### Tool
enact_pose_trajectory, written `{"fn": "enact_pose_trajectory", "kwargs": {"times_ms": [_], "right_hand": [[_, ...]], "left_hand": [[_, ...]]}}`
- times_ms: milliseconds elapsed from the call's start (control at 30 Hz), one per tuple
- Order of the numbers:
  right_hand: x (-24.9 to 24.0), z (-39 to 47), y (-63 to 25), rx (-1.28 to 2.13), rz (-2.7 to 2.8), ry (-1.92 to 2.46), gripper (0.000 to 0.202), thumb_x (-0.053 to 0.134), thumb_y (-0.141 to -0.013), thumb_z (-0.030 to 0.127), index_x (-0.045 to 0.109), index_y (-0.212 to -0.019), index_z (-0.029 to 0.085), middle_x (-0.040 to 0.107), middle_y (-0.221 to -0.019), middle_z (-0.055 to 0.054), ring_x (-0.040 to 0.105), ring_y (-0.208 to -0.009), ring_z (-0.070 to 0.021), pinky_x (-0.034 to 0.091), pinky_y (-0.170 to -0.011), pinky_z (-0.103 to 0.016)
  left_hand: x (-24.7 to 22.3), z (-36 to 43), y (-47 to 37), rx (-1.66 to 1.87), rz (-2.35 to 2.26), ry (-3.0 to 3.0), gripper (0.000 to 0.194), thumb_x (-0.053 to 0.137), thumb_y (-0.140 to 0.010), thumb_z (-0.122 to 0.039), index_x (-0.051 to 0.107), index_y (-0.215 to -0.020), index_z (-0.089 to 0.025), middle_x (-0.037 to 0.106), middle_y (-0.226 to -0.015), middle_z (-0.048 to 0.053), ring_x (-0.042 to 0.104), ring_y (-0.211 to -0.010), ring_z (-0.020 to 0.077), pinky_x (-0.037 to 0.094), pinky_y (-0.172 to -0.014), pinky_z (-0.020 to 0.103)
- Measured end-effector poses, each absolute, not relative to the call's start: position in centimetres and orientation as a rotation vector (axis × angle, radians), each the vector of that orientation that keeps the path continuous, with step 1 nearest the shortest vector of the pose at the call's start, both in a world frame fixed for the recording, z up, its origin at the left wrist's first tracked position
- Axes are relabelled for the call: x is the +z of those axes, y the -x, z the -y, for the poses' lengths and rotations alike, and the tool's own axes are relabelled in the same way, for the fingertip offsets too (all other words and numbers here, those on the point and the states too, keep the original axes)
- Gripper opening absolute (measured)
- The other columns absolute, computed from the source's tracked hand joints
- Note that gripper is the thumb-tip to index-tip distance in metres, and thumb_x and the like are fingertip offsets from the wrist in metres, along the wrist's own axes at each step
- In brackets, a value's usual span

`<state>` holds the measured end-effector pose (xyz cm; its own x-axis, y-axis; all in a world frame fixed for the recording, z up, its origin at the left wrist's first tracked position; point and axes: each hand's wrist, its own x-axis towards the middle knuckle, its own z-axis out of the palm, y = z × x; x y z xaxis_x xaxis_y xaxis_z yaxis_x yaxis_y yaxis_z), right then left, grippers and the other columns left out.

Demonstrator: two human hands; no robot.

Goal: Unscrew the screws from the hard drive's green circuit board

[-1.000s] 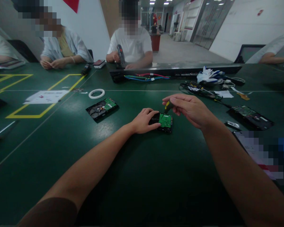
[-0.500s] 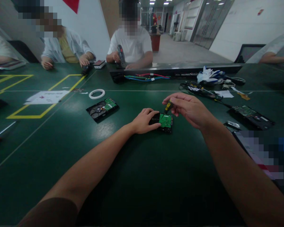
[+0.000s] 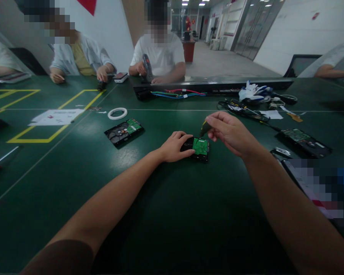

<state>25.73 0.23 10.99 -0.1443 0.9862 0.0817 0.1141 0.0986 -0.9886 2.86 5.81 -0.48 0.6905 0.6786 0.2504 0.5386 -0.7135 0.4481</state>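
Note:
A hard drive (image 3: 201, 147) lies on the green table with its green circuit board facing up. My left hand (image 3: 176, 147) rests over its left end, thumb along the near side and fingers on the far side, gripping it. Over the drive's far right corner, my right hand (image 3: 227, 131) pinches a small screwdriver with a yellow and black handle (image 3: 204, 126). The tool points down towards the board's far edge; its tip is too small to make out, so I cannot tell whether it touches a screw.
Left of the hands lie a second hard drive (image 3: 124, 132) and a white tape roll (image 3: 117, 113). Another drive (image 3: 303, 142) and a phone-like device (image 3: 304, 183) lie right. Cables (image 3: 242, 108) and gloves (image 3: 253, 92) sit behind. Co-workers sit across the table; one holds a power tool (image 3: 146, 67).
The screwdriver handle has turned between my right fingers, showing less yellow, and my right fingertips have curled back slightly. My left hand and the drive stay put.

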Motion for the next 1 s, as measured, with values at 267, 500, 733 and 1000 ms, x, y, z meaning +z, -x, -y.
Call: {"fn": "enact_pose_trajectory", "kwargs": {"times_ms": [267,500,733,1000], "right_hand": [[10.78,-0.39,-25.85,1.155,1.407,1.152,0.013,0.066,-0.099,0.034,0.064,-0.102,0.022,0.069,-0.091,-0.003,0.056,-0.064,-0.0119,0.042,-0.054,-0.027],[11.44,0.19,-25.36,1.307,1.42,1.109,0.016,0.065,-0.099,0.035,0.07,-0.098,0.02,0.072,-0.101,-0.008,0.057,-0.068,-0.0126,0.045,-0.057,-0.029],[11.51,0.16,-25.26,1.356,1.317,1.117,0.01,0.065,-0.097,0.029,0.064,-0.094,0.02,0.069,-0.094,-0.008,0.063,-0.069,-0.0163,0.048,-0.058,-0.032],[11.59,0.31,-25.42,1.315,1.42,1.113,0.013,0.065,-0.099,0.032,0.067,-0.095,0.02,0.074,-0.102,-0.009,0.06,-0.07,-0.014,0.047,-0.06,-0.03]], "left_hand": [[-0.54,-5.77,-2.86,0.59,-0.944,-2.558,0.076,0.06,-0.095,-0.068,0.05,-0.155,-0.022,0.054,-0.144,0.018,0.048,-0.138,0.0381,0.043,-0.119,0.058],[-0.85,-5.96,-2.94,0.588,-0.964,-2.564,0.076,0.061,-0.094,-0.068,0.05,-0.155,-0.023,0.053,-0.145,0.017,0.048,-0.139,0.0374,0.043,-0.119,0.057],[-0.79,-5.95,-2.93,0.574,-0.961,-2.58,0.078,0.059,-0.095,-0.069,0.05,-0.156,-0.021,0.053,-0.144,0.018,0.047,-0.139,0.0375,0.043,-0.119,0.057],[-0.61,-5.88,-2.83,0.57,-0.971,-2.574,0.077,0.059,-0.095,-0.069,0.049,-0.156,-0.023,0.053,-0.145,0.017,0.048,-0.138,0.0375,0.044,-0.118,0.057]]}}
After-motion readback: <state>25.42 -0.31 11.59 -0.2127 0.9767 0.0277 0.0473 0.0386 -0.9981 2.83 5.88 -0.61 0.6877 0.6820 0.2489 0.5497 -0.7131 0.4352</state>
